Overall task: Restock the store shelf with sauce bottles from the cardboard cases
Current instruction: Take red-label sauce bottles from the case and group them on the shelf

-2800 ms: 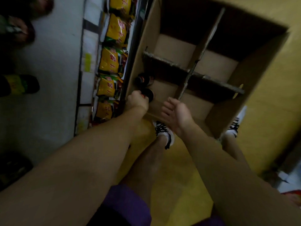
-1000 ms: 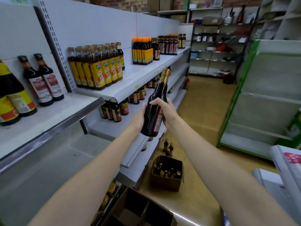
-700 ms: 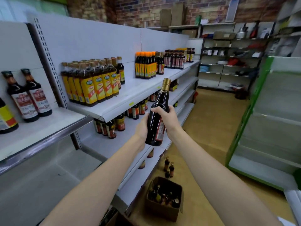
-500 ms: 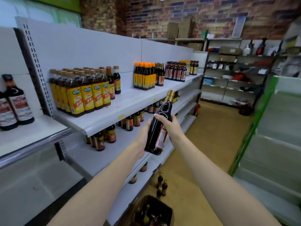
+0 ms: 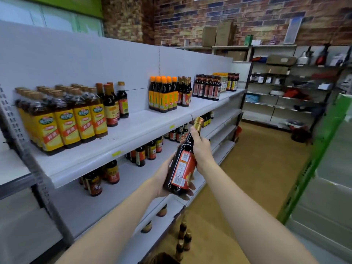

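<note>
Item: one dark sauce bottle (image 5: 183,159), gold cap, red label, held in both your hands in front of the shelf (image 5: 133,134).

Your left hand (image 5: 167,180) cups the base, fingers curled under it; your right hand (image 5: 202,147) grips the shoulder and neck. The bottle tilts, cap toward the shelf edge, touching no shelf. Stock on the shelf: yellow-label bottles (image 5: 76,119) at left, orange-cap bottles (image 5: 163,94) further along. Three small bottles (image 5: 183,239) stand on the floor below.
</note>
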